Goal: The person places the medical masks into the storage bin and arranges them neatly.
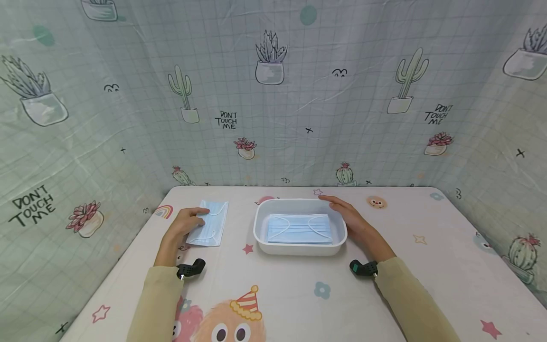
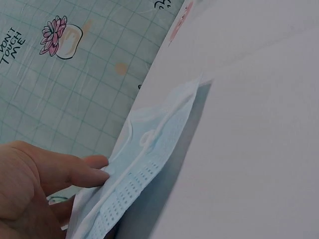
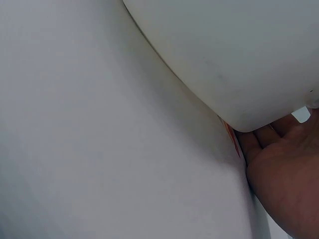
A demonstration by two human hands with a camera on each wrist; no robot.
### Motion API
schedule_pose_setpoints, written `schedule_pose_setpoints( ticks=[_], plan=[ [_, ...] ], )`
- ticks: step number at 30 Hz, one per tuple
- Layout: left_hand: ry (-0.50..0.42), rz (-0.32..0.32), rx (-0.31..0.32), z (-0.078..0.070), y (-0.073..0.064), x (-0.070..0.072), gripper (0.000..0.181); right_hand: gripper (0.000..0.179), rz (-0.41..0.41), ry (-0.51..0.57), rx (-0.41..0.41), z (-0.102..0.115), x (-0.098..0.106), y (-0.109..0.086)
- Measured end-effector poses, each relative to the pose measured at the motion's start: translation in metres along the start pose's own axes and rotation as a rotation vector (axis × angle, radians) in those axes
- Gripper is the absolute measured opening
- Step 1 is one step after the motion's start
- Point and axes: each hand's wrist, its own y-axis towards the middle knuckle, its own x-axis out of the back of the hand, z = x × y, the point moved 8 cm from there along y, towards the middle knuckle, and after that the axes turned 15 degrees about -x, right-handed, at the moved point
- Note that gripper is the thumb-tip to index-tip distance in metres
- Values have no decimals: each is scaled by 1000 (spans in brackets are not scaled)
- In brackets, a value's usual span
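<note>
My left hand (image 1: 183, 227) pinches a light blue face mask (image 1: 215, 227) by its left side. In the left wrist view that mask (image 2: 137, 159) is tilted, with a shadow under its raised edge and white ear loops across it. A white plastic tub (image 1: 299, 250) stands to the right. Flat inside it lies another blue face mask (image 1: 301, 232), its loops on top. My right hand (image 1: 359, 227) rests against the tub's right end, fingers stretched along the far right corner. The right wrist view shows those fingers (image 3: 266, 137) beside the tub's wall, partly hidden by it.
A white patterned cloth (image 1: 282, 285) covers the table. Fabric walls (image 1: 299, 104) printed with potted cacti rise behind it and at both sides. Black wrist cameras (image 1: 191, 269) sit at both cuffs.
</note>
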Motion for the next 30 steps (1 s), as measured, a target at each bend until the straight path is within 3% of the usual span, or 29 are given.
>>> schedule_pose_setpoints(
  ticks=[10, 16, 30],
  plan=[
    [-24, -35, -4, -4, -4, 2, 50, 46, 4, 1, -10, -1, 0, 0],
    [11, -63, -3, -5, -5, 4, 53, 46, 7, -2, -1, -1, 1, 0],
    [-22, -34, 29, 4, -1, 5, 53, 46, 2, -2, -3, -1, 0, 0]
  ],
)
